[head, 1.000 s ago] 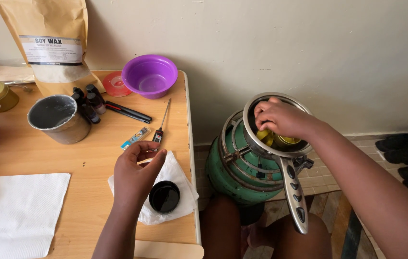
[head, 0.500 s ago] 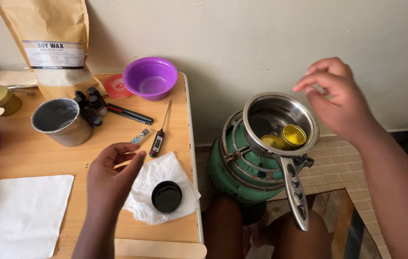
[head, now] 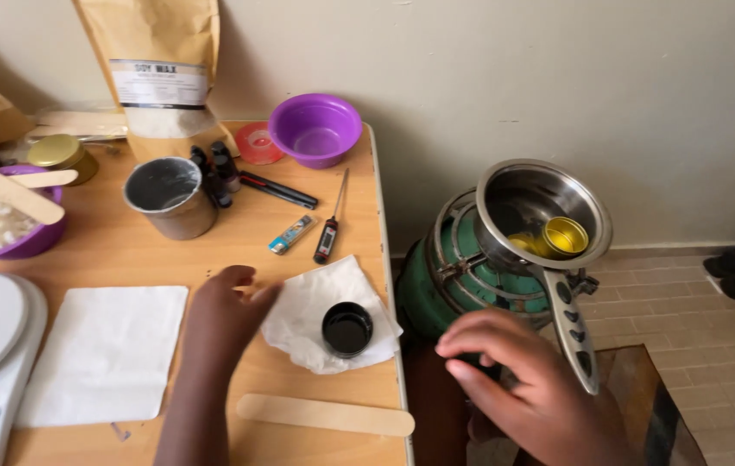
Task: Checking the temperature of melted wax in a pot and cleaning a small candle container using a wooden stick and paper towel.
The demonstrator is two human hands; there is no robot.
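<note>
The left hand (head: pixel 227 312) lies palm-down on the wooden table (head: pixel 126 259), fingers loosely together and gripping nothing; its fingertips touch the edge of a crumpled white tissue (head: pixel 320 315) just to its right. On that tissue, a little past the fingertips, sits a small black tin (head: pixel 347 329). Left of the hand a flat white napkin (head: pixel 104 352) is spread out, and nearer the person than the hand lies a wooden stir stick (head: pixel 326 415). Beyond the fingers lie a small lighter (head: pixel 291 234) and a probe thermometer (head: pixel 328 235), then a grey metal cup (head: pixel 170 197), and farthest off a purple bowl (head: pixel 315 129) against the wall.

The right hand (head: pixel 527 384) hovers off the table's edge, fingers curled loosely inward with the thumb near them; nothing shows between them, though I cannot tell whether they pinch something small. Just beyond it, the pan's long handle (head: pixel 573 328) runs past its knuckles. Farther up stands a green gas stove (head: pixel 445 280) bearing a steel saucepan (head: pixel 505 203), and inside the pan rests a small yellow tin (head: pixel 564 236).
</note>
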